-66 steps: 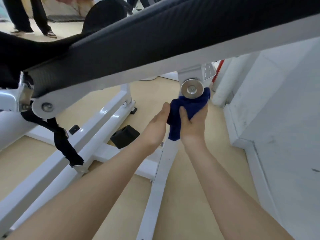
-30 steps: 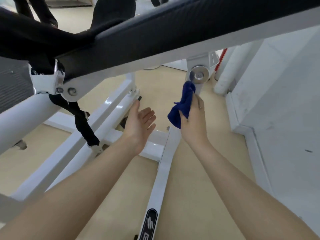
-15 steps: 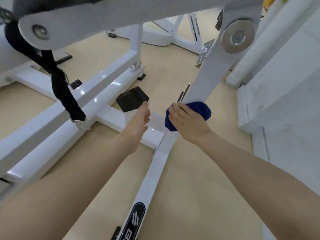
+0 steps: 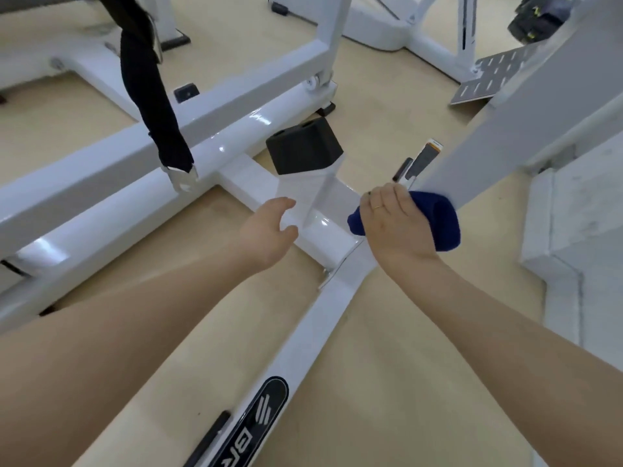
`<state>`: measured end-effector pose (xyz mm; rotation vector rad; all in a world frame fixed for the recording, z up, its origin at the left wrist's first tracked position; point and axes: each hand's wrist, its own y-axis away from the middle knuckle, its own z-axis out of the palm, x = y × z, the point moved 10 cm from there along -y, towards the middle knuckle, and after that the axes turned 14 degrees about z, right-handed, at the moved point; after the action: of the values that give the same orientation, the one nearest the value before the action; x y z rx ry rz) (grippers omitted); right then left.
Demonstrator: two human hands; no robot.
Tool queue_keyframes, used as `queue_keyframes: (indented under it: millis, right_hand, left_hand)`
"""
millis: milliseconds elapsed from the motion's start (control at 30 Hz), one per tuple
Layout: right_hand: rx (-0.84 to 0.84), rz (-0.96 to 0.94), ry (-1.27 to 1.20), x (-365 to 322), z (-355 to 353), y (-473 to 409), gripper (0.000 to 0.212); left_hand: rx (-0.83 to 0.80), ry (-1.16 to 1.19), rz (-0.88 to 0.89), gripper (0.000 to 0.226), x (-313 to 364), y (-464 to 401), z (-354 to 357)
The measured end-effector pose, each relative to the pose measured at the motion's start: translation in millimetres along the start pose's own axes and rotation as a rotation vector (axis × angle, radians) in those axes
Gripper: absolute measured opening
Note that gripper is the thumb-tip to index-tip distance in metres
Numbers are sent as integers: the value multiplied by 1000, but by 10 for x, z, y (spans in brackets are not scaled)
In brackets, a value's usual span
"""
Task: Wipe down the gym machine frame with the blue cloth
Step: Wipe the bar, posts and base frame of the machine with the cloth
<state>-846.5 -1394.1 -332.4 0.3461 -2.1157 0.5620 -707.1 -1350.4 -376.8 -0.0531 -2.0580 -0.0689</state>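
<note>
Nearest, the white floor rail (image 4: 303, 335) with its logo badge runs below both forearms. Right hand (image 4: 396, 227) clasps the bunched blue cloth (image 4: 445, 220), pressing it against the foot of the slanted upright (image 4: 499, 136). Left hand (image 4: 266, 230) hovers loosely curled, empty, just above the cross-member (image 4: 323, 227). Beyond it sits a black rubber stop (image 4: 303, 148); farther left hangs a black strap (image 4: 148, 85). Advice: keep firm wraparound pressure and work the cloth into the welded joint.
</note>
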Motion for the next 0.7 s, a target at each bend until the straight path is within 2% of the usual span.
queue_keyframes:
  millis: [133,233,333,400,500,567,633,700]
  right_hand:
    - [-4,176,-28,96,-121,-126,48]
    - [-7,119,-103,-170,-124,-145,51]
    - [-52,-62,-274,-493,-98,-144,52]
    - [-39,-142,-318,-616,-110,-149,45]
    - [0,-397,-106,-819,-6,22,31]
    - [-63,-545,-37,-815,45,29,28]
    - [13,-535,-21,-736,-78,-170,27]
    - [-3,-429,-67,-656,-136,-306,28]
  left_hand:
    - [-33,-191,136,60,197,-295,-39]
    - [-37,-485,235,69,305,-532,-89]
    - [-85,-703,274,76,237,-633,-63]
    - [-123,-750,272,78,167,-625,-33]
    - [-144,-725,281,77,130,-623,-39]
    - [-153,-709,286,78,124,-624,-28]
    - [-150,-710,298,78,111,-625,-29]
    - [-137,-719,318,76,107,-625,-53]
